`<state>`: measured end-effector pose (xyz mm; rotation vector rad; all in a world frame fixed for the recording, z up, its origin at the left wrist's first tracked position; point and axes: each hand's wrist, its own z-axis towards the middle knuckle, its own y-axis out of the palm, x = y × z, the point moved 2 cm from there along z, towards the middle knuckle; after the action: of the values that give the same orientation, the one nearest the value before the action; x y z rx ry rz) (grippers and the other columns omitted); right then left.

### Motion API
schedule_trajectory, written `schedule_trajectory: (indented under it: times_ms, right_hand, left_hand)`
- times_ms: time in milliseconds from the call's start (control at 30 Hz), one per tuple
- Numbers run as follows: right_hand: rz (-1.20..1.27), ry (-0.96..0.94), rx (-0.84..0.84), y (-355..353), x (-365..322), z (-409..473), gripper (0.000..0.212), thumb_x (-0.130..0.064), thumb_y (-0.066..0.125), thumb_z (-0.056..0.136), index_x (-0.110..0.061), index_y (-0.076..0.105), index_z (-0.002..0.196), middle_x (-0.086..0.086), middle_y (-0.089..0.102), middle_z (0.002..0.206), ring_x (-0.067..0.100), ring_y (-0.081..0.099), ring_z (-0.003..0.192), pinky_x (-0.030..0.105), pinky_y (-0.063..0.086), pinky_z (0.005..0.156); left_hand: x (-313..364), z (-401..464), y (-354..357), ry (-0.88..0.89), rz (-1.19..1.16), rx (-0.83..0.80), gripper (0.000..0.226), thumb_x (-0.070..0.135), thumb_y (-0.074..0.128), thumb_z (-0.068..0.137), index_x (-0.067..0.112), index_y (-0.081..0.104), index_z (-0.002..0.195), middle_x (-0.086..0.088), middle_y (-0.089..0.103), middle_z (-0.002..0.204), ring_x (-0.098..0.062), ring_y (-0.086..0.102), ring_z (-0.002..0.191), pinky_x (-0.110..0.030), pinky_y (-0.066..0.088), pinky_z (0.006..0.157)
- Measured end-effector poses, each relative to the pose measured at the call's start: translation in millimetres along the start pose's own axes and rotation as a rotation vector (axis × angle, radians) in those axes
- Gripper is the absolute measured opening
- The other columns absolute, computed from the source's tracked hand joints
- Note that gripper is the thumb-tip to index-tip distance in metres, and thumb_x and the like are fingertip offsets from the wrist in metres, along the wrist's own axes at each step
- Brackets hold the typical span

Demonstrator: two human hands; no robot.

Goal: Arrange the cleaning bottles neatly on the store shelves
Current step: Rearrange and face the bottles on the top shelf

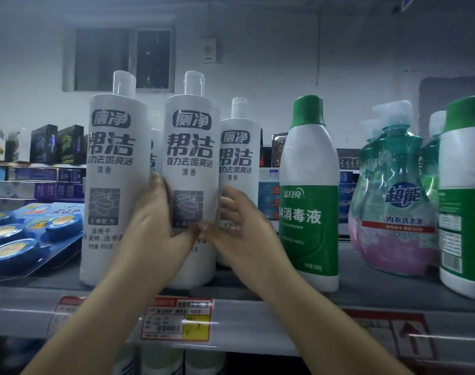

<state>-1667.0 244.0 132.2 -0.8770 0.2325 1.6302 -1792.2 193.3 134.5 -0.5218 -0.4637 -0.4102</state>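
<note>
Three tall white toilet-cleaner bottles with clear caps stand on the grey shelf [258, 296]: a left one [114, 163], a middle one [191, 147] at the front, and a smaller-looking one [240, 147] set further back. My left hand [155, 223] wraps the middle bottle's left side, fingers reaching behind it. My right hand [239, 228] presses on its right side, thumb on the front, fingers between it and the rear bottle. Both hands hold the middle bottle upright on the shelf.
A green-and-white disinfectant bottle [309, 201] stands right of the white ones. Further right are a teal pump bottle [396, 196] and another green-capped bottle [466, 201]. A blue blister pack of round tablets [30, 234] lies at left. Price tags [176, 320] line the shelf edge.
</note>
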Motion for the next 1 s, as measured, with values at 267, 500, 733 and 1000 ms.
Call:
schedule_trajectory:
  times_ms: [267,500,733,1000]
  right_hand:
    - [-0.430,-0.265,0.253,-69.3,-36.6,-32.5,0.044,-0.032,0.064,0.079,-0.028,0.049,0.121,-0.017,0.056,0.113,-0.008,0.050,0.106,0.005,0.039,0.092]
    - [-0.615,-0.063,0.368,-119.1,-19.3,-30.8,0.060,-0.030,0.067,0.079,-0.024,0.036,0.129,-0.010,0.040,0.125,0.005,0.039,0.116,0.014,0.037,0.091]
    - [-0.300,0.180,0.137,-128.0,8.2,-23.5,0.035,-0.030,0.066,0.081,-0.030,0.048,0.112,-0.011,0.058,0.101,0.015,0.060,0.101,0.033,0.053,0.085]
    - [-0.203,0.174,0.040,-140.3,24.8,-11.6,0.030,-0.013,0.060,0.087,-0.018,0.053,0.116,0.004,0.061,0.119,0.023,0.060,0.107,0.046,0.053,0.088]
  left_hand:
    - [61.2,-16.0,24.1,0.375,-0.032,0.141,0.078,0.038,0.062,0.080,0.030,0.019,0.144,0.025,0.021,0.136,0.012,0.016,0.124,-0.001,0.011,0.095]
    - [84.1,1.9,76.8,0.189,-0.230,-0.273,0.084,0.042,0.067,0.076,0.030,0.017,0.142,0.035,0.036,0.100,0.019,0.037,0.087,0.000,0.034,0.076]
    - [76.0,14.1,97.7,0.096,-0.400,-0.452,0.089,0.042,0.078,0.064,0.037,0.028,0.137,0.015,0.061,0.110,-0.002,0.063,0.094,-0.030,0.055,0.082]
    - [79.6,24.7,117.6,-0.034,-0.371,-0.481,0.080,0.025,0.086,0.057,0.016,0.035,0.118,0.002,0.060,0.112,-0.015,0.059,0.102,-0.037,0.052,0.089]
